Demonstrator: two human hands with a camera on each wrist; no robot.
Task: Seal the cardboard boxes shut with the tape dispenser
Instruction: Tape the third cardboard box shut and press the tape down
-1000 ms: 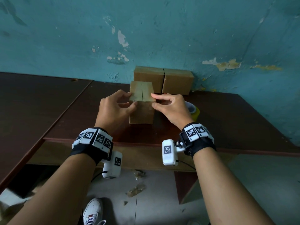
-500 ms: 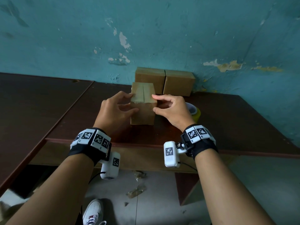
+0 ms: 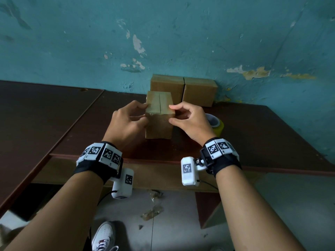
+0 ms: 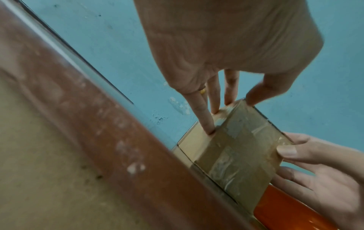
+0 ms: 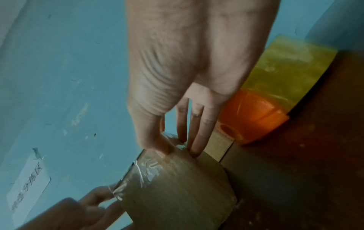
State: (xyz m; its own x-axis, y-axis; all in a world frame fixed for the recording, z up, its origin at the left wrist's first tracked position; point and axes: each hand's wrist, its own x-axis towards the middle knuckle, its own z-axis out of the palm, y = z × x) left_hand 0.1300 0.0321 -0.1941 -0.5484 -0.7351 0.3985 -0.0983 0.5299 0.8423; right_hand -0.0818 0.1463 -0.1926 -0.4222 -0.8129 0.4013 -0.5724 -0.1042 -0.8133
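We can't read the wall label point(image 5: 27, 185). Our left hand point(image 3: 125, 122) and right hand point(image 3: 190, 122) each pinch the taped box point(image 3: 159, 115) on the table point(image 3: 253, 133), fingers curled.

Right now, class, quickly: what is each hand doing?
Left hand: thumb and fingertips grip the left side of the small taped brown cardboard box.
Right hand: thumb and fingers pinch the same box's right top edge.
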